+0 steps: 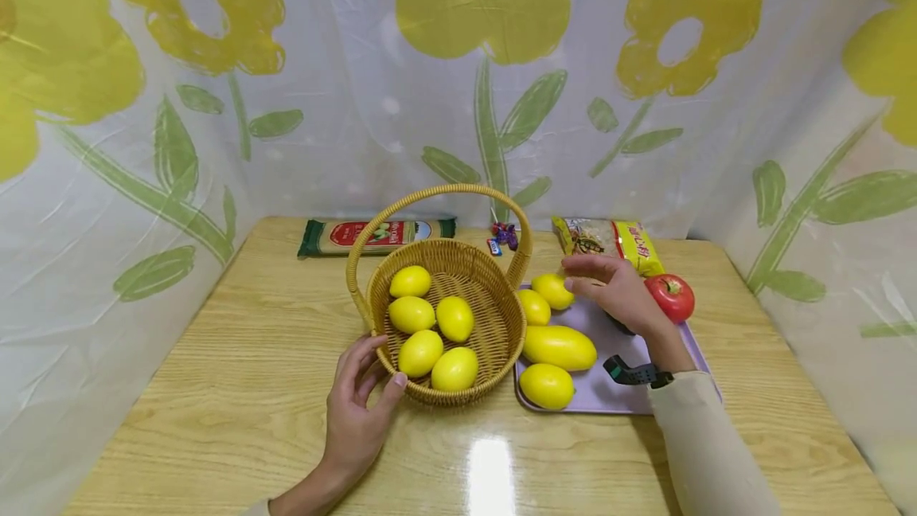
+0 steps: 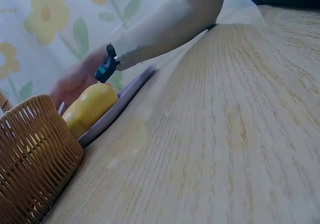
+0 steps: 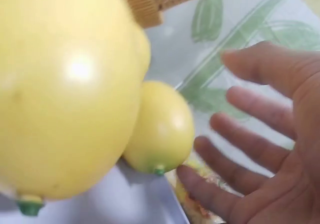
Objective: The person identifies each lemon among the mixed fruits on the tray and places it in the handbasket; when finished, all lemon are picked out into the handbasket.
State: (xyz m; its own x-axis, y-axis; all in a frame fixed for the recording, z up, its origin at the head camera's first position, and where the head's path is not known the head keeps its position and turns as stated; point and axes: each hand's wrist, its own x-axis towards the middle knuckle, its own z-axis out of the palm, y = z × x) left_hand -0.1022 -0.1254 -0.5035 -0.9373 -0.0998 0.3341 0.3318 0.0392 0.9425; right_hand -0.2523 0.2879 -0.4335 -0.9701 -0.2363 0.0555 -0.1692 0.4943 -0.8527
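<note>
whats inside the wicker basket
Five yellow lemons lie in the wicker basket, all on its left side. The near wall hides the floor just behind it.

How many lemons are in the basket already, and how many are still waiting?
Five lemons lie in the wicker basket, which the left hand steadies at its rim. The right hand, fingers open, reaches over the far lemon on the purple tray. Two more lemons and a long yellow fruit wait there.
</note>
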